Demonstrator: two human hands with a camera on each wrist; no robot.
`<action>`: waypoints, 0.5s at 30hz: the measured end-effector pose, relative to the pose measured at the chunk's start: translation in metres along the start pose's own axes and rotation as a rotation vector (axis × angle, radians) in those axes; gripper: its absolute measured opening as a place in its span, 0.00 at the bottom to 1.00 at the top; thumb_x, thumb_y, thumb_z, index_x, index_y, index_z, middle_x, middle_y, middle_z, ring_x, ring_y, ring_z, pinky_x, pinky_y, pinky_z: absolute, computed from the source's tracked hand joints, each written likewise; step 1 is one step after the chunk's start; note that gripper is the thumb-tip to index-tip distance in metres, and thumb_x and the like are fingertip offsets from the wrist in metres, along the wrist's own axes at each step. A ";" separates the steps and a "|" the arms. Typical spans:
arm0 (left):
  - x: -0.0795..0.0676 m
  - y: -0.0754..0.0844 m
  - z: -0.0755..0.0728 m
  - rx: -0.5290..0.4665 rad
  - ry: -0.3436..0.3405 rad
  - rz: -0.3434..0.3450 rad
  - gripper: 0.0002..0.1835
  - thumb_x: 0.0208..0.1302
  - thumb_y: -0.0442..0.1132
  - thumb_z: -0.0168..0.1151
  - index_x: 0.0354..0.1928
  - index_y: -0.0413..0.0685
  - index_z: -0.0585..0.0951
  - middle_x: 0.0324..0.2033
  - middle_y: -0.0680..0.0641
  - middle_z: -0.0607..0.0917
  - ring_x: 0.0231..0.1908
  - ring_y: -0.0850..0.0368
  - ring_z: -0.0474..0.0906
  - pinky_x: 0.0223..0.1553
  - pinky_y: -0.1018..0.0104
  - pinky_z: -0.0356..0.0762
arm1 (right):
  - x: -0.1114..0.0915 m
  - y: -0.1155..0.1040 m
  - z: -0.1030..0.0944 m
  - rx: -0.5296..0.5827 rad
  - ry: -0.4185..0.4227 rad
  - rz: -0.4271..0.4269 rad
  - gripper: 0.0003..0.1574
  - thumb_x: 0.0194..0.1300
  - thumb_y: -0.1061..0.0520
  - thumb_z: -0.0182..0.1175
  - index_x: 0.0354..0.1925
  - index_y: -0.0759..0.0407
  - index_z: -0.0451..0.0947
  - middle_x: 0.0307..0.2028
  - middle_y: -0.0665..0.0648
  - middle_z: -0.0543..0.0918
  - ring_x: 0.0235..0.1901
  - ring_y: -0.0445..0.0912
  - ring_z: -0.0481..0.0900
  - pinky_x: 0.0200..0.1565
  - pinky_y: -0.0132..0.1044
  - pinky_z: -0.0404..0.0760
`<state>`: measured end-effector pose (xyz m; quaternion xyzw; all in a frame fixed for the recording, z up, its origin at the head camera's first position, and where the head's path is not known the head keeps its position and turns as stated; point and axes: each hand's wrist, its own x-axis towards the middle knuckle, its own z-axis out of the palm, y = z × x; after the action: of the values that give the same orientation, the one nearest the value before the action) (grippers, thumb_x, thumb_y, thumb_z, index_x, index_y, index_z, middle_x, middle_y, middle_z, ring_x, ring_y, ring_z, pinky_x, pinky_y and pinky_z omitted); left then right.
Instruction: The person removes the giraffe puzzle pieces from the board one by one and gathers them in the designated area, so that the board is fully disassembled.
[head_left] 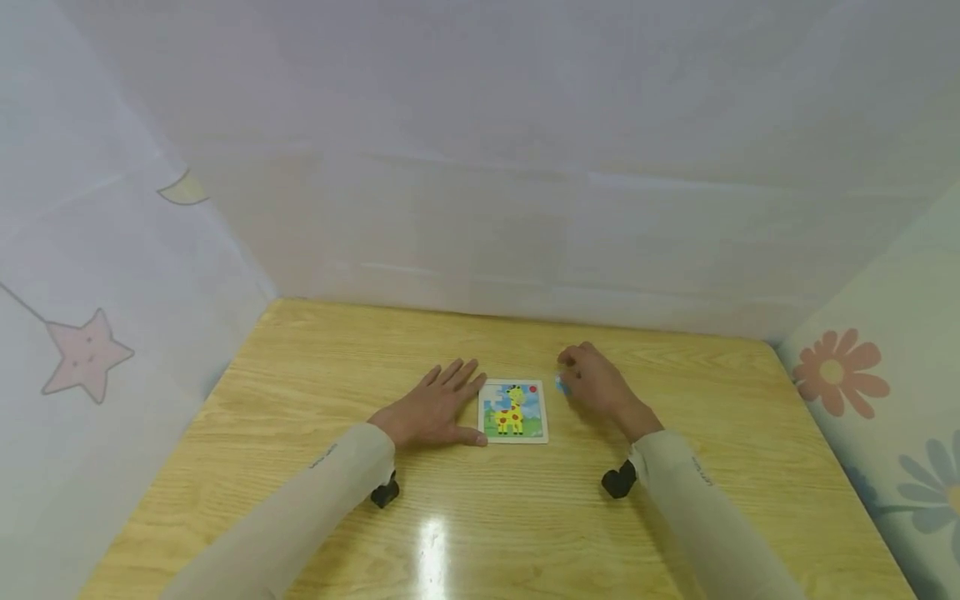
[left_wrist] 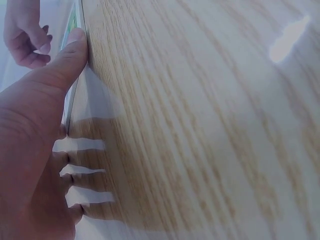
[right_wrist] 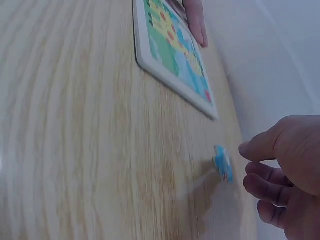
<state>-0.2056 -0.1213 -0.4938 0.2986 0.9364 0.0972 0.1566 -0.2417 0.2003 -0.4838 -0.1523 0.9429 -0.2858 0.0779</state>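
Observation:
A small square jigsaw puzzle (head_left: pixel 513 412) in a white frame shows a yellow giraffe with red spots; a pale bare patch appears in the upper left of its picture. My left hand (head_left: pixel 437 410) lies with fingers spread at the frame's left side, thumb (left_wrist: pixel 75 45) along its near corner. To the right of the frame is a loose blue puzzle piece (right_wrist: pixel 223 163), close to the tabletop. Above and beside it hovers my right hand (head_left: pixel 597 387), fingers loosely bent. In the right wrist view a small gap separates the thumb (right_wrist: pixel 260 145) from the piece.
The wooden table (head_left: pixel 510 525) carries the puzzle near its far side. A pale cloth wall (head_left: pixel 525 250) rises behind the far edge, with printed cloth on the left and right. Black wrist mounts (head_left: pixel 618 480) sit under the sleeves.

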 end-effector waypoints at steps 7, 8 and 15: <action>0.001 -0.001 0.002 0.008 0.004 -0.004 0.59 0.67 0.79 0.56 0.88 0.54 0.48 0.88 0.44 0.41 0.88 0.41 0.37 0.87 0.37 0.40 | 0.005 -0.028 0.017 0.018 -0.096 -0.086 0.19 0.78 0.59 0.61 0.63 0.63 0.81 0.55 0.60 0.81 0.48 0.51 0.82 0.55 0.50 0.85; 0.001 -0.001 0.002 0.011 0.006 -0.007 0.59 0.67 0.79 0.56 0.88 0.54 0.48 0.88 0.44 0.41 0.88 0.41 0.37 0.87 0.38 0.40 | 0.006 -0.032 0.021 0.022 -0.107 -0.099 0.19 0.77 0.59 0.62 0.62 0.62 0.81 0.54 0.59 0.81 0.48 0.50 0.81 0.54 0.49 0.85; -0.002 -0.001 -0.002 -0.006 0.008 0.012 0.59 0.68 0.78 0.56 0.87 0.52 0.48 0.88 0.42 0.41 0.87 0.39 0.37 0.86 0.36 0.40 | 0.012 -0.049 0.036 -0.064 -0.155 -0.179 0.20 0.76 0.56 0.64 0.63 0.58 0.82 0.56 0.58 0.78 0.48 0.47 0.79 0.54 0.48 0.85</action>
<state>-0.2053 -0.1238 -0.4919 0.3035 0.9349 0.1023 0.1533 -0.2324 0.1392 -0.4861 -0.2599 0.9253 -0.2487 0.1199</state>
